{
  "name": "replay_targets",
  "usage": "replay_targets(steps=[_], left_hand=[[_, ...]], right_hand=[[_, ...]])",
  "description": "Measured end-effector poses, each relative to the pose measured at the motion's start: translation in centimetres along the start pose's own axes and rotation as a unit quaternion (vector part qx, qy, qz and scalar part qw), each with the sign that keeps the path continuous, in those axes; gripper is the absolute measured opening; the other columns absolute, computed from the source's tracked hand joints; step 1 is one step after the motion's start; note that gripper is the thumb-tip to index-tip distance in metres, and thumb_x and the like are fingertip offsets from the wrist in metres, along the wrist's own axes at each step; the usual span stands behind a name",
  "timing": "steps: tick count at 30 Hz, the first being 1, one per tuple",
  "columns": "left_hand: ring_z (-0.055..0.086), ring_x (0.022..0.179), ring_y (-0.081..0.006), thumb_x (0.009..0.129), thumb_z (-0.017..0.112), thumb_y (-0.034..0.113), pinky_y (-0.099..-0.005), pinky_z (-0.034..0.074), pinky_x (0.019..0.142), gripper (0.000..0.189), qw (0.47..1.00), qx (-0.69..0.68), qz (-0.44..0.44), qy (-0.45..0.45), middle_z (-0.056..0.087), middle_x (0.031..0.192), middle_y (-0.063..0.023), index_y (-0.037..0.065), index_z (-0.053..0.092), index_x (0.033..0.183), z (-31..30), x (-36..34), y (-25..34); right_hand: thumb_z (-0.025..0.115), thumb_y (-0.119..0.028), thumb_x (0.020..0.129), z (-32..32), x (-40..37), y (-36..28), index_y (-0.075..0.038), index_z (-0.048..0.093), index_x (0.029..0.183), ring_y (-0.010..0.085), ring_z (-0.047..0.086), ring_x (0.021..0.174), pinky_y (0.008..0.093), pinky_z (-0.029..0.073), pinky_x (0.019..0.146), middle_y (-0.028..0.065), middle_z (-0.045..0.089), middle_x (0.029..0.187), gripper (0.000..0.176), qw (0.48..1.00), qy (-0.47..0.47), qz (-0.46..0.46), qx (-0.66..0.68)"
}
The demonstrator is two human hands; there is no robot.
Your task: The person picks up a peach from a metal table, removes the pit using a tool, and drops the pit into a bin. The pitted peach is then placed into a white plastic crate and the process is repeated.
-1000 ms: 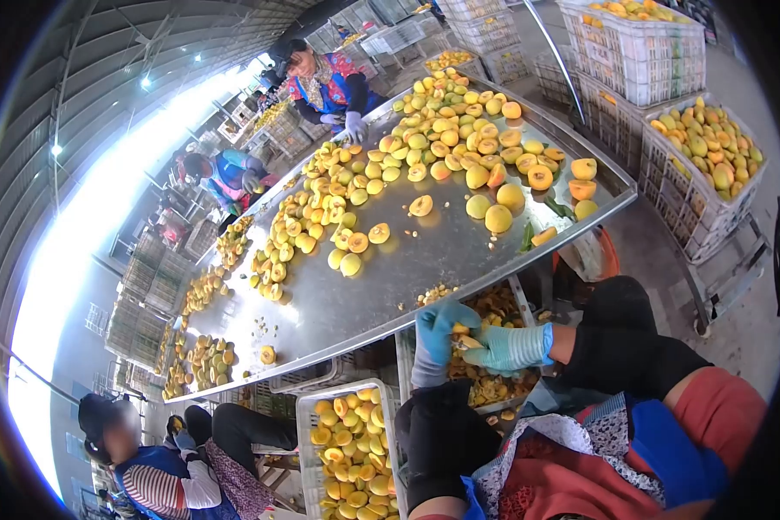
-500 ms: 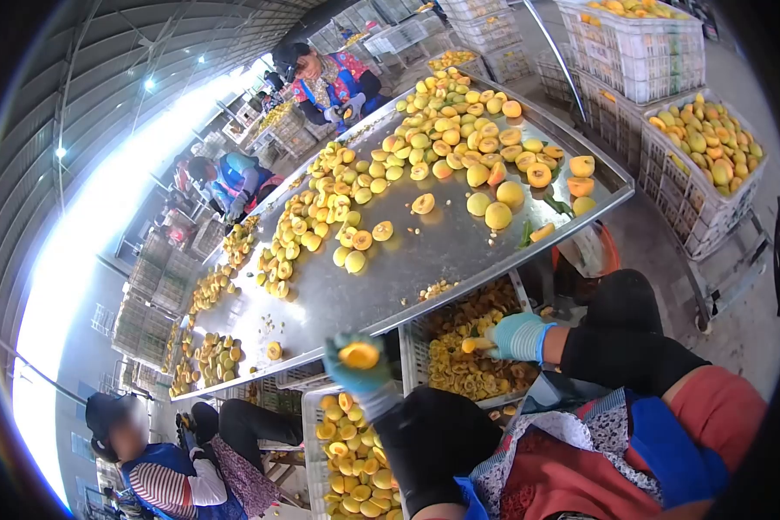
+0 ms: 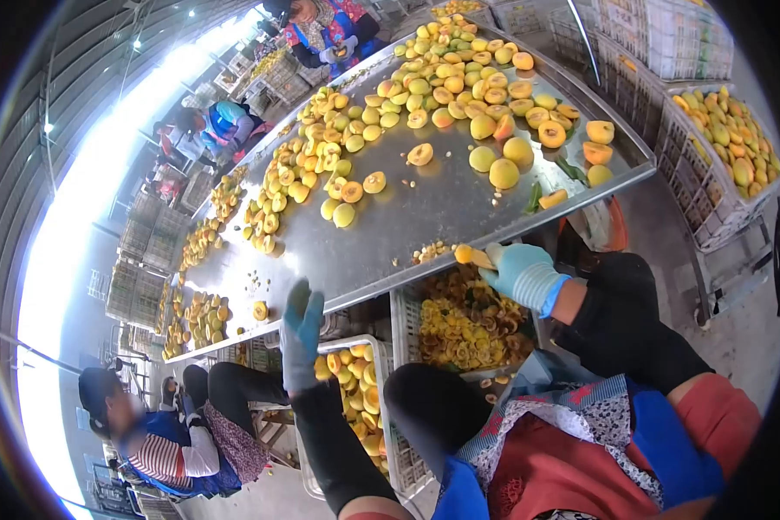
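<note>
My left hand, in a teal and grey glove, is raised at the near edge of the metal table, above a crate of halved fruit. Its fingers are extended and nothing shows in it. My right hand, also gloved, is closed on a small tool with an orange-yellow end, by the table edge. Below it is a crate of thin fruit scraps. Yellow-orange fruits, whole and halved, are spread over the table's far part. Small pits or bits lie near the table edge.
Across the table a person handles fruit. Another person bends at the far left side, and one more sits at the lower left. Stacked crates with fruit stand at the right. An orange-rimmed bucket is under the table corner.
The halved fruit is gone from my left hand, which has moved left and opened. My right hand has moved up towards the table edge with the tool. The view has shifted slightly.
</note>
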State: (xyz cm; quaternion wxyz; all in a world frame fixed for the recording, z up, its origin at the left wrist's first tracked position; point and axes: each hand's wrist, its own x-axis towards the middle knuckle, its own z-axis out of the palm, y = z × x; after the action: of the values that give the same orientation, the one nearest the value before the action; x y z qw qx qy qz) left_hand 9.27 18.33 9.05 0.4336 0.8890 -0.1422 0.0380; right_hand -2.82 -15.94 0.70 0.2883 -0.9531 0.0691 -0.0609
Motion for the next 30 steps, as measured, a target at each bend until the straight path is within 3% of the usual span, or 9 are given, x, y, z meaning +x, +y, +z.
replay_targets(steps=[8,12,14,15,18,24,27,29,30], left_hand=[[0.041,0.135,-0.0360,0.086,0.062,0.055,-0.0400,0.036,0.108,0.084,0.978,0.204,0.038,-0.036,0.041,0.146,-0.0235,0.006,0.033,0.147,5.8,23.2,-5.8],[0.049,0.127,-0.0289,0.088,0.065,0.051,-0.0337,0.040,0.103,0.080,0.969,0.235,0.065,-0.024,0.047,0.142,-0.0189,0.008,0.033,0.149,8.7,33.2,-13.4],[0.050,0.126,-0.0266,0.087,0.066,0.051,-0.0329,0.041,0.102,0.082,0.988,0.147,-0.008,-0.045,0.048,0.141,-0.0184,0.007,0.034,0.148,10.7,35.4,-13.6],[0.050,0.125,-0.0273,0.088,0.063,0.052,-0.0340,0.041,0.103,0.076,0.983,-0.011,-0.139,-0.116,0.048,0.141,-0.0189,0.010,0.039,0.145,12.1,31.5,-6.5],[0.041,0.133,-0.0360,0.083,0.066,0.047,-0.0428,0.037,0.108,0.066,0.939,0.300,0.090,-0.145,0.038,0.147,-0.0217,0.015,0.049,0.138,15.9,32.8,-10.0],[0.040,0.135,-0.0352,0.085,0.067,0.041,-0.0415,0.037,0.107,0.065,0.852,0.164,0.274,-0.416,0.042,0.145,-0.0193,0.011,0.048,0.139,18.2,26.2,-1.9],[0.041,0.134,-0.0348,0.088,0.066,0.040,-0.0413,0.036,0.108,0.066,0.899,0.011,0.153,-0.411,0.044,0.144,-0.0199,0.008,0.045,0.141,17.0,25.5,1.2],[0.041,0.134,-0.0345,0.089,0.065,0.040,-0.0413,0.036,0.109,0.068,0.929,0.093,0.166,-0.316,0.045,0.144,-0.0196,0.006,0.042,0.142,16.7,27.4,-0.2],[0.041,0.134,-0.0343,0.090,0.064,0.040,-0.0413,0.035,0.109,0.069,0.939,0.134,0.170,-0.268,0.045,0.144,-0.0195,0.005,0.040,0.143,16.4,28.6,-1.3]], right_hand=[[0.060,-0.044,0.086,-1.9,0.7,0.2,-0.011,0.062,0.093,0.0365,0.066,0.068,0.0470,0.052,0.064,0.0146,0.066,0.073,0.034,1.000,-0.019,-0.005,0.024],[0.055,-0.051,0.089,-0.2,1.2,2.8,-0.006,0.066,0.099,0.0365,0.067,0.078,0.0465,0.053,0.072,0.0198,0.067,0.080,0.047,0.978,-0.160,-0.058,0.122],[0.054,-0.052,0.089,-1.8,2.5,2.0,-0.006,0.066,0.097,0.0367,0.067,0.080,0.0470,0.053,0.074,0.0199,0.067,0.082,0.048,0.965,-0.260,0.029,0.032],[0.053,-0.052,0.090,-2.9,3.2,1.6,-0.006,0.067,0.097,0.0368,0.067,0.081,0.0473,0.053,0.075,0.0199,0.067,0.082,0.049,0.949,-0.307,0.067,-0.014],[0.054,-0.052,0.090,-4.7,3.6,1.5,-0.007,0.067,0.097,0.0380,0.067,0.078,0.0468,0.053,0.073,0.0198,0.067,0.081,0.048,0.958,-0.287,0.025,0.017],[0.057,-0.048,0.089,-11.5,6.9,0.7,-0.008,0.059,0.086,0.0373,0.065,0.067,0.0471,0.052,0.064,0.0182,0.064,0.072,0.041,0.981,-0.145,-0.065,0.114],[0.059,-0.038,0.092,-13.4,11.5,2.1,-0.005,0.063,0.093,0.0298,0.065,0.068,0.0374,0.052,0.062,0.0149,0.062,0.071,0.033,0.985,0.031,-0.171,0.014],[0.058,-0.038,0.092,-15.4,15.8,2.6,-0.006,0.062,0.104,0.0305,0.066,0.076,0.0387,0.052,0.067,0.0158,0.065,0.080,0.034,0.984,-0.090,0.057,0.141],[0.057,-0.038,0.092,-15.4,18.3,4.7,-0.004,0.064,0.105,0.0310,0.065,0.075,0.0401,0.052,0.069,0.0167,0.065,0.078,0.037,0.992,-0.043,0.029,0.115]])
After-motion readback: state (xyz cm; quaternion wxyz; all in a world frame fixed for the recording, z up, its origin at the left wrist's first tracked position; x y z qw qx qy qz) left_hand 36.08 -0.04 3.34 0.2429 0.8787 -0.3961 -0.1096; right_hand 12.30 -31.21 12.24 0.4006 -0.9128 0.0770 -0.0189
